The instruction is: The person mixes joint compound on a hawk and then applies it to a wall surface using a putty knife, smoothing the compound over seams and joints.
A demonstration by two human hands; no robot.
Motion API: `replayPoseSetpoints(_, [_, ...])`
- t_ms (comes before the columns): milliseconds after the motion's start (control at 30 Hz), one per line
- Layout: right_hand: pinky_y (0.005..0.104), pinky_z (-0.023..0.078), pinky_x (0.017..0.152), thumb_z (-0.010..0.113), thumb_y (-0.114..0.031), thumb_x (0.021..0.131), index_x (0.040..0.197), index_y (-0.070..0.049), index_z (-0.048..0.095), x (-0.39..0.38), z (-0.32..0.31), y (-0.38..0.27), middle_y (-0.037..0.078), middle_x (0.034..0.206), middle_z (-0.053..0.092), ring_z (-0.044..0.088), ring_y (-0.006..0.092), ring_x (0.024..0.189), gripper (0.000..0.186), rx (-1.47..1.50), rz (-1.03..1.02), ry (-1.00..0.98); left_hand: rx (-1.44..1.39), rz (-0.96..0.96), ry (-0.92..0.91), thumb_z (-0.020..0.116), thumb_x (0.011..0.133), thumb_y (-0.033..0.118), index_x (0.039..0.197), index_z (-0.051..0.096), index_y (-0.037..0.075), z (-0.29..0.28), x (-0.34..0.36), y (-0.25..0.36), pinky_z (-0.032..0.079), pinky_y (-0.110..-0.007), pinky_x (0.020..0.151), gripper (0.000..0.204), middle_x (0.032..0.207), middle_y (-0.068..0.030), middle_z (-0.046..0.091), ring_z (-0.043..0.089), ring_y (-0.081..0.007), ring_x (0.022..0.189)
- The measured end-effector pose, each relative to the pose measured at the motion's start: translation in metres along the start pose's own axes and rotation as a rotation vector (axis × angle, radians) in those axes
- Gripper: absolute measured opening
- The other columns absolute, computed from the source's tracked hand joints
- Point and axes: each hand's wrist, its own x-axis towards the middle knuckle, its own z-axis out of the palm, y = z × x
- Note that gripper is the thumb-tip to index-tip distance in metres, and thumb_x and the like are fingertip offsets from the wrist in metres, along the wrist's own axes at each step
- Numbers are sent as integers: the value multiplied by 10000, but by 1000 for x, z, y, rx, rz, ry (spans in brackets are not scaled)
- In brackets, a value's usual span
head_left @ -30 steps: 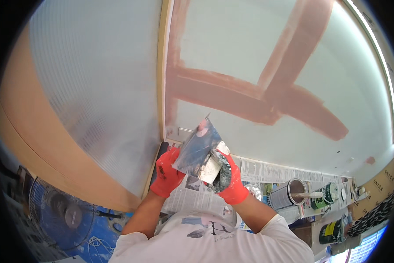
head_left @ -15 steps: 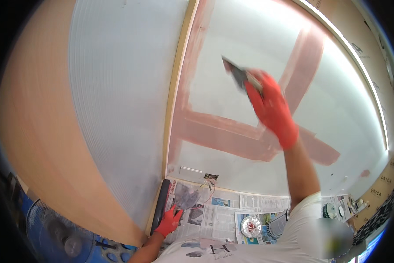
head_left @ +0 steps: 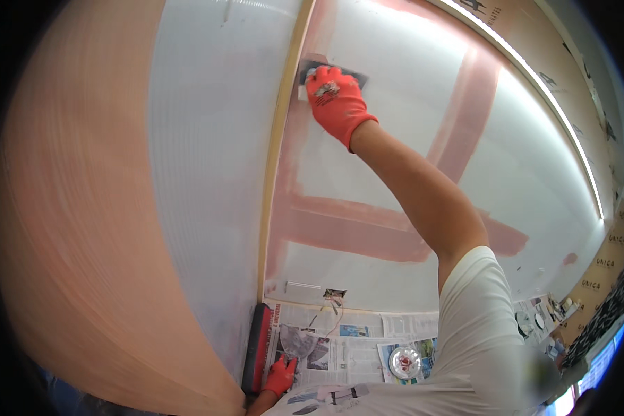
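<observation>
My right hand point(head_left: 338, 100), in a red glove, is closed round a scraper with a dark, wide blade point(head_left: 357, 76). The blade lies against the pale wall panel point(head_left: 388, 139), on the pink filler strip point(head_left: 294, 145) beside the wooden edge strip. My fingers hide the scraper's handle. Low down, my left hand point(head_left: 280, 376), also red-gloved, grips a grey, flat, rounded piece point(head_left: 298, 342) whose kind I cannot make out. It is just above the newspaper.
A wooden strip point(head_left: 284, 125) parts the panel from a ribbed whitish surface point(head_left: 215, 139). Wires hang from a wall box point(head_left: 335, 294). On the newspaper point(head_left: 360, 359) stands a round clear container point(head_left: 405, 363). A dark red-and-black roll point(head_left: 256, 347) leans in the corner; a light strip point(head_left: 534, 66) glows at right.
My right hand has swung up and left with the scraper, from off the wall to the pink strip. My left hand and the grey piece have shifted slightly down. The view has shifted slightly.
</observation>
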Motion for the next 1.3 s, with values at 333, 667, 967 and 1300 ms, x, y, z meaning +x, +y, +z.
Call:
replayPoseSetpoints(333, [392,499,735,515,-115,907,1022,-103,600,5,-18,48,77,970,630,596,270,905,144,368,163,146,85,-49,6,550,924,482,1315,515,-41,7,2,-3,480,-491,929,653,1139,-322,626,590,-473,1101])
replayPoseSetpoints(667, [371,472,751,496,-89,894,1038,-162,579,-22,-4,8,5,1000,618,566,246,954,181,244,-72,-80,-18,45,5,552,925,474,1277,539,-20,8,4,-10,474,-502,925,607,1113,-322,634,590,-470,1100])
replayPoseSetpoints(967, [359,464,766,504,-165,952,882,-168,581,-29,-37,34,28,862,601,558,235,861,104,258,23,190,0,31,6,546,930,471,1282,531,-24,3,2,1,475,-480,935,607,1133,-316,632,592,-459,1108])
replayPoseSetpoints(1300, [294,406,934,471,-65,886,793,-155,504,37,-43,99,-7,920,440,389,245,1118,133,614,-184,146,-28,-43,3,558,928,465,1327,512,-28,-1,-2,18,461,-449,979,636,1199,-304,618,580,-429,1164])
